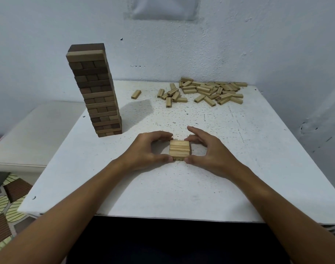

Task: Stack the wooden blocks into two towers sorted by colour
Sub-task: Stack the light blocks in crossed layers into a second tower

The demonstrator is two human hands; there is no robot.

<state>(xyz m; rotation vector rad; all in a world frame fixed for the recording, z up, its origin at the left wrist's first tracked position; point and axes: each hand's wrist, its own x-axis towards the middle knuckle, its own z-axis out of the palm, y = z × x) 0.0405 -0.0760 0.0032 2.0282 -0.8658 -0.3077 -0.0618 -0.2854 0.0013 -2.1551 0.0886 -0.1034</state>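
Note:
A low stack of light wooden blocks [179, 150] stands on the white table [162, 187] near the front centre. My left hand [147, 149] pinches its left side between thumb and fingers. On the right side, my right hand [206, 151] pinches it the same way. A tall tower of dark brown blocks [95, 88] rises at the back left, leaning slightly. A heap of loose light blocks [206, 91] lies at the back right.
One light block [136, 94] lies apart between the tower and the heap. A pale wall stands behind the table. A lower white surface [35, 130] sits to the left. The patterned floor [4, 206] shows at the lower left.

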